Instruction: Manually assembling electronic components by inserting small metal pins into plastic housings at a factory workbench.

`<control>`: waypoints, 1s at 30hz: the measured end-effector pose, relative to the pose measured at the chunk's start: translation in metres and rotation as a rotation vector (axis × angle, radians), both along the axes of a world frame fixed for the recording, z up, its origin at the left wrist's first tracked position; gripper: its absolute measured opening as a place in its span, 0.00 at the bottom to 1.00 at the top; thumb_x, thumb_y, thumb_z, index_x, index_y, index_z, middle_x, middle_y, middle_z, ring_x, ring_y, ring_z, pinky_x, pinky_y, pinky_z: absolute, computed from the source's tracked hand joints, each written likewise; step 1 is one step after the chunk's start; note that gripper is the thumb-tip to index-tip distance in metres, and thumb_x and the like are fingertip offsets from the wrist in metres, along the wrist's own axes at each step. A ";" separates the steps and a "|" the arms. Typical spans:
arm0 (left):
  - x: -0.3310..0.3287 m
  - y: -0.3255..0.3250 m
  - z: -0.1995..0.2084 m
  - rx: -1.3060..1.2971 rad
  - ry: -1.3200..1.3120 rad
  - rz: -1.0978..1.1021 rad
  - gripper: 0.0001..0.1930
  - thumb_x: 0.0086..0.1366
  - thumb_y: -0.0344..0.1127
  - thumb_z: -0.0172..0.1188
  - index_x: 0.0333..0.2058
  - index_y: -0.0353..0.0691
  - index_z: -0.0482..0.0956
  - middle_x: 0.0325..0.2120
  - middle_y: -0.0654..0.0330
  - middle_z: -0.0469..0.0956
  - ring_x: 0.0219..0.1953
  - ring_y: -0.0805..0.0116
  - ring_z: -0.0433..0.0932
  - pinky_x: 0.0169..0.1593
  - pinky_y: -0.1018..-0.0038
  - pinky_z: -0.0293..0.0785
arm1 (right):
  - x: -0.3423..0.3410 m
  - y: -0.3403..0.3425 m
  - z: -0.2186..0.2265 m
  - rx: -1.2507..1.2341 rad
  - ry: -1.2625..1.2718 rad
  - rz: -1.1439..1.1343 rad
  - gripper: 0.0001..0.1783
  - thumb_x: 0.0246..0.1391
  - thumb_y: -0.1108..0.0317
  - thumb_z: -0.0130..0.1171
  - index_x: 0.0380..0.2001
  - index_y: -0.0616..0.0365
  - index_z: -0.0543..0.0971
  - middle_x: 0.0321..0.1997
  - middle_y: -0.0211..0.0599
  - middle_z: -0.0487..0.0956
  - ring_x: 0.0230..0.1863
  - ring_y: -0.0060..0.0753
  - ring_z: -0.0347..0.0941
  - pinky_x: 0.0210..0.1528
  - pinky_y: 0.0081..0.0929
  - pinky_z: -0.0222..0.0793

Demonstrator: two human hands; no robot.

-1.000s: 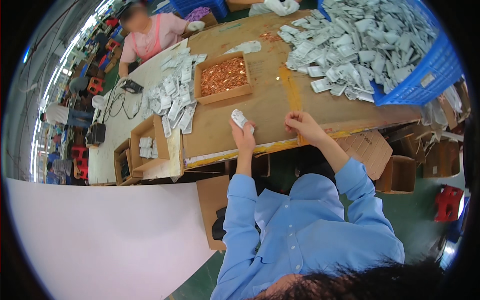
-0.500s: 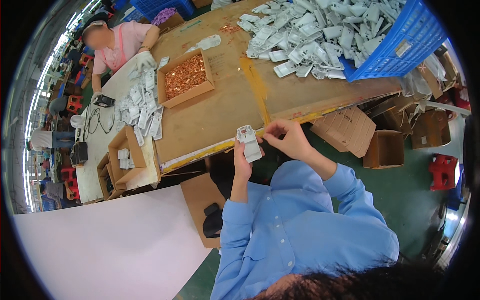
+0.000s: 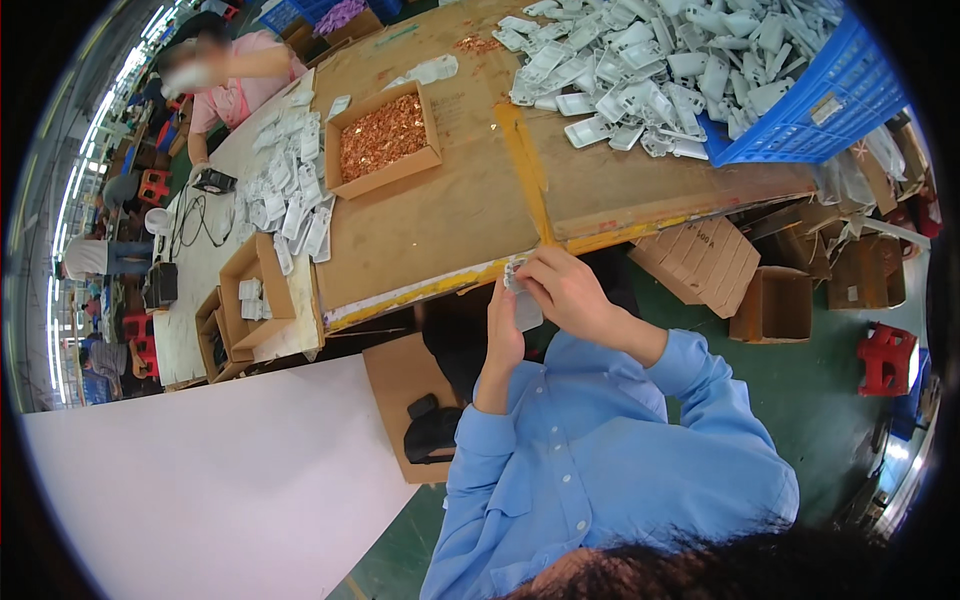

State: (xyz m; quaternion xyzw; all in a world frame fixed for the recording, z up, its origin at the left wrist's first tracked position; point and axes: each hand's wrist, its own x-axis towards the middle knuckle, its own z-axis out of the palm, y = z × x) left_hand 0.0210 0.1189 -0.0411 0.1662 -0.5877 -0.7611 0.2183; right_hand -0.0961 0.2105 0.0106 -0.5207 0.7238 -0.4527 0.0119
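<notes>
A white plastic housing is in my left hand, held upright just off the near table edge. The fingers of that hand are closed along its side. My right hand is bent over the housing's upper end, its thumb and fingertips pressed together there. Whatever small thing those fingertips may hold is hidden. On the table ahead stands a cardboard box filled with small copper-coloured metal pieces. Many similar white housings lie heaped at the far right.
A tipped blue crate borders the heap. Across the table to the left, a person in pink is beside more white housings. An open carton holds white parts. Cartons and a red stool stand right.
My right hand has come in from beside the housing onto its upper end. The housing has turned and is now mostly covered. The co-worker's raised arm has moved to their face.
</notes>
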 end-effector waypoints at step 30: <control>0.000 0.011 0.016 -0.295 -0.235 0.165 0.11 0.70 0.33 0.48 0.40 0.34 0.77 0.21 0.59 0.77 0.24 0.76 0.73 0.30 0.75 0.69 | -0.005 0.011 0.008 0.091 -0.369 -0.001 0.11 0.49 0.71 0.62 0.33 0.60 0.71 0.31 0.39 0.71 0.30 0.39 0.73 0.31 0.33 0.69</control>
